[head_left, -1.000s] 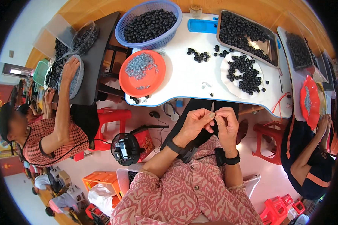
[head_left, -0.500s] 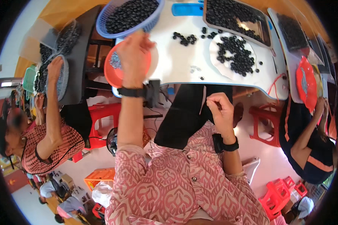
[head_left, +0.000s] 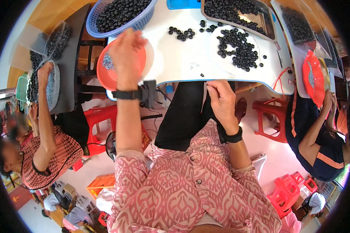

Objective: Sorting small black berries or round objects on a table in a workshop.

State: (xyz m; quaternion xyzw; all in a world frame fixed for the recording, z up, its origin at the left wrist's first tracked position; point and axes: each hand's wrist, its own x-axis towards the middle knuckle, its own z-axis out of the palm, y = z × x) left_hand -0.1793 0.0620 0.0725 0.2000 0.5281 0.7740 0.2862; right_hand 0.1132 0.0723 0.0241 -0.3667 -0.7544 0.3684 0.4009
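Note:
My left hand (head_left: 125, 52) is raised above an orange-red bowl (head_left: 143, 64) that holds small bluish beads (head_left: 107, 61). Its fingers are bent and slightly blurred, closed on something too small to make out. At the table's near edge, over my lap, my right hand (head_left: 223, 100) has thumb and forefinger pressed together. Whatever sits in that pinch is too fine to name. Just beyond my left hand stands a blue-purple basket (head_left: 90, 24) full of black beads (head_left: 120, 13). Past my right hand, more black beads (head_left: 237, 46) lie on a white plate (head_left: 215, 61).
A metal tray (head_left: 274, 35) of black beads stands at the back right, near a blue tray (head_left: 182, 4). Loose beads (head_left: 182, 33) lie on the white table (head_left: 163, 66). People (head_left: 50, 147) sit at tables on both sides, and red stools (head_left: 274, 120) stand nearby.
The whole view has shifted, so the table appears farther left and higher. My left hand stays raised over the bowl; my right hand has come up to the table's edge.

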